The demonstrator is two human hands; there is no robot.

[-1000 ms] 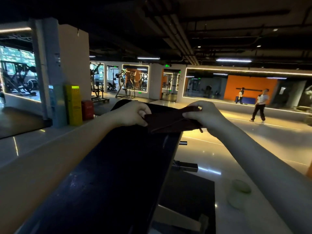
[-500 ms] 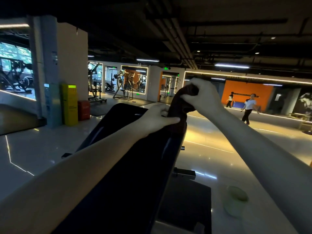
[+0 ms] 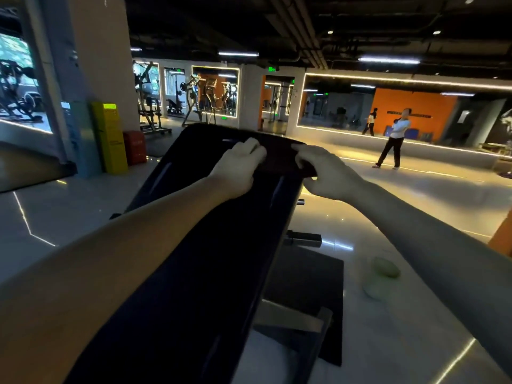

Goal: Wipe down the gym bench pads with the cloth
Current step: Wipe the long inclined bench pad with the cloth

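One long dark bench pad [image 3: 194, 273] fills the middle of the head view, sloping up from the 7 o'clock corner to its far end just above the centre. A dark floor mat [image 3: 310, 286] lies beside the bench at 4 o'clock, on the glossy floor. Both forearms reach along the pad toward its far end. The left hand [image 3: 238, 166] rests at 9 o'clock of the cloth, fingers curled over its left edge and holding it against the pad. The right hand [image 3: 324, 173] sits at 3 o'clock of the cloth, and its thumb and forefinger pinch the right edge near the pad's side. The cloth [image 3: 279, 157], dark brown and hard to separate from the pad in this light, lies flat across the far end of the pad between the two hands, touching both. A small round green object [image 3: 386, 267] sits on the floor at 3 o'clock of the mat, well apart from the hands.

Step in hand, as judged: the cloth is being laid out at the top of the pad, and the wiping stroke looks not yet begun. The next move calls for firm downward pressure and a pull along the pad toward 6 o'clock, with the cloth kept spread so that both side edges are covered.
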